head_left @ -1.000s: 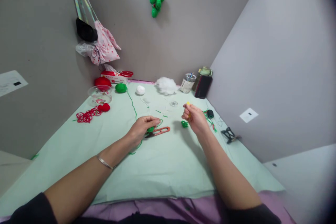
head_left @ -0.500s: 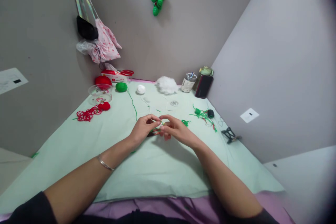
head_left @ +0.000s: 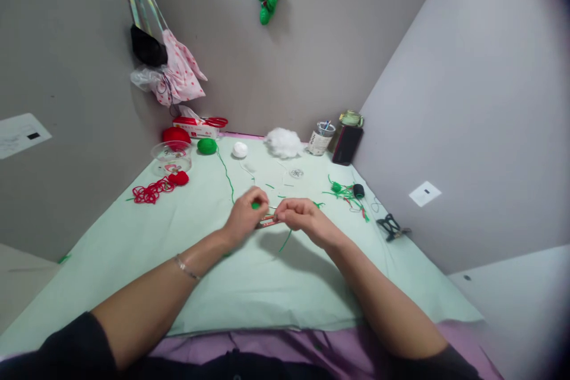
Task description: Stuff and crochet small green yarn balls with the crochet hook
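Over the middle of the table, my left hand is closed, thumb and fingers pinched on a small green crochet piece mostly hidden in its grip. Close by on the right, my right hand pinches a green yarn strand, whose loose end hangs below the fingers. A thin pale line, perhaps a needle, spans the gap between both hands; its kind is unclear. Under the fingertips shows a reddish-brown slotted object, partly covered; I cannot tell whether it is held.
Behind my hands are a green yarn ball, a white yarn ball and white stuffing. Red yarn lies left beside clear plastic bowls. Right are green yarn scraps, a black claw clip and a tin.
My hands have drawn slightly apart, and the right fingers have gone from spread to pinched. A green yarn end now hangs below my right hand.
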The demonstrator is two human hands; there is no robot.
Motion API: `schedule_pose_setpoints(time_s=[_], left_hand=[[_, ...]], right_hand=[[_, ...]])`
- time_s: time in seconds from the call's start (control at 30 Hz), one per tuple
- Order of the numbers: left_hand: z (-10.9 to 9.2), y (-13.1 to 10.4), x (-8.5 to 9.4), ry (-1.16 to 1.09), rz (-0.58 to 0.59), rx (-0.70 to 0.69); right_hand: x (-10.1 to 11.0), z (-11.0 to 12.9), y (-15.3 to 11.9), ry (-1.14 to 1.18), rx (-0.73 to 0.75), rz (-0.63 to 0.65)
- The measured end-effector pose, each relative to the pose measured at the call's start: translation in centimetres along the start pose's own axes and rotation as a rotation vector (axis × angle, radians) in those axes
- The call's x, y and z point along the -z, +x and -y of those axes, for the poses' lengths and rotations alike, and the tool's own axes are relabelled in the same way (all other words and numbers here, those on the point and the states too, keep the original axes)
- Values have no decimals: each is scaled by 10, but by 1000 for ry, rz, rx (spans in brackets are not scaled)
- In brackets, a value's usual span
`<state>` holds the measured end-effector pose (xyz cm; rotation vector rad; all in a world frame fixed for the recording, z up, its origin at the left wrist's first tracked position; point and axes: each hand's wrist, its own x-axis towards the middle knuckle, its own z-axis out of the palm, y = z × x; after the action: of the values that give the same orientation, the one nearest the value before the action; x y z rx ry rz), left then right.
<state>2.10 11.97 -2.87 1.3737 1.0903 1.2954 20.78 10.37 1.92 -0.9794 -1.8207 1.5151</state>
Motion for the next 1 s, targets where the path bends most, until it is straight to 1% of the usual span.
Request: schedule_pose_setpoints(time_s=[0.07,0.1,0.13,0.2,0.27,0.37,0.43,0.6,0.7,0.83,1.0], left_hand=[[5,6,7,-49,-30,73],[6,8,8,-81,-27,110],[7,8,9,-119,-6,148],[4,3,6,-211,74,215],[-3,-3,-1,-322,182,278],[-11,-10,-9,-462,343,390],[-12,-11,-11,-518,375,436],[-7,-8,-7,-570,318,428],[-8,-9,-7,-590,345,424],[-11,-11,-7,-582,408,423],[-9,-12,-7,-493,411,415]], right_hand=[[-2,1,-2,48,7,86],[-1,0,-2,90,15,103],[1,-1,0,137,24,86],[8,-6,4,242,36,-56],[18,-11,9,284,32,-132],[31,-18,13,307,35,-181],[34,-19,14,321,40,-196],[31,-19,13,344,16,-129],[30,-18,11,361,3,-96],[30,-16,11,382,-2,-92],[31,-14,10,415,6,-104]])
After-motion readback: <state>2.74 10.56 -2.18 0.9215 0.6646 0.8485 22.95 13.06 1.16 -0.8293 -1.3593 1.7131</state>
